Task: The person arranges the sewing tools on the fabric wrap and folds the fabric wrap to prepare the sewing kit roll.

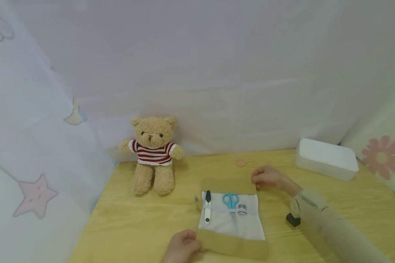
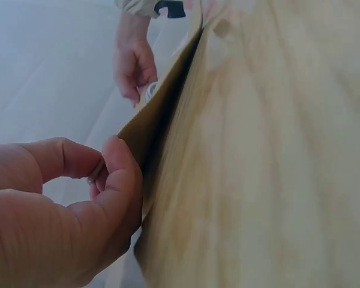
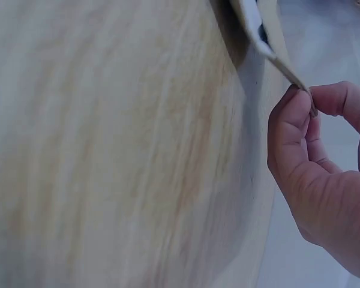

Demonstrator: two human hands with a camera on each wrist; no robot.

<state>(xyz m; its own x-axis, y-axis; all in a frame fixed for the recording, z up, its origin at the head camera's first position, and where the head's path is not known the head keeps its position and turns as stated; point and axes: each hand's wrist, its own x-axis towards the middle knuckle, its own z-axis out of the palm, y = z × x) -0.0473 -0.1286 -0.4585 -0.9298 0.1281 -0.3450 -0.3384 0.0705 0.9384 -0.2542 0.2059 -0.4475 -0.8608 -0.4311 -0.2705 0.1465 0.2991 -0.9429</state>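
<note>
An unfolded tan fabric sewing pouch [image 1: 232,248] with a white lining lies between the two hands. Across the lining, a pale elastic band holds blue-handled scissors [image 1: 230,201], a small grey thread spool [image 1: 242,209] and a slim white tool with a black end [image 1: 207,207]. My left hand [image 1: 182,246] pinches the near left corner of the pouch, with thumb and fingers at the cloth's edge in the left wrist view. At the far right corner, my right hand [image 1: 270,178] pinches the edge; its fingertips [image 3: 297,108] meet over the cloth in the right wrist view.
A teddy bear [image 1: 154,155] in a striped shirt sits at the back left of the wooden table [image 1: 135,226]. Behind the pouch lies a pink ring [image 1: 240,162]. A white box [image 1: 327,159] stands at the back right, near the hanging cloth backdrop.
</note>
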